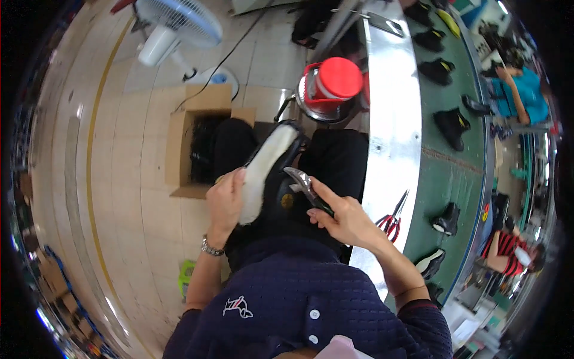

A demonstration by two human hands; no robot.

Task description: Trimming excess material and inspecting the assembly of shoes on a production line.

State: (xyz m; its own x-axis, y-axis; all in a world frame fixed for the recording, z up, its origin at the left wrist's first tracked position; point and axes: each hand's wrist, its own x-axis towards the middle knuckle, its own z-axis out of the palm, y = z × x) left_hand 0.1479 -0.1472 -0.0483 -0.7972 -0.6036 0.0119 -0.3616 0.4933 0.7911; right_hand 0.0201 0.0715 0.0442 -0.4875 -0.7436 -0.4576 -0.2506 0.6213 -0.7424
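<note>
My left hand is closed on a black shoe above my lap, its fingers along the edge of the pale, whitish underside. The shoe lies tilted with its underside facing up and left, one end pointing away from me. In my right hand is a hand tool with a shiny curved metal head and a dark handle. Its head is close to the right side of the shoe; I cannot tell whether it touches. A round yellowish mark shows on the black upper.
An open cardboard box with dark contents stands left of my legs, a fan beyond it. A red-lidded container stands ahead. Red-handled pliers lie on the metal ledge. Black shoes line the green conveyor; people work beyond.
</note>
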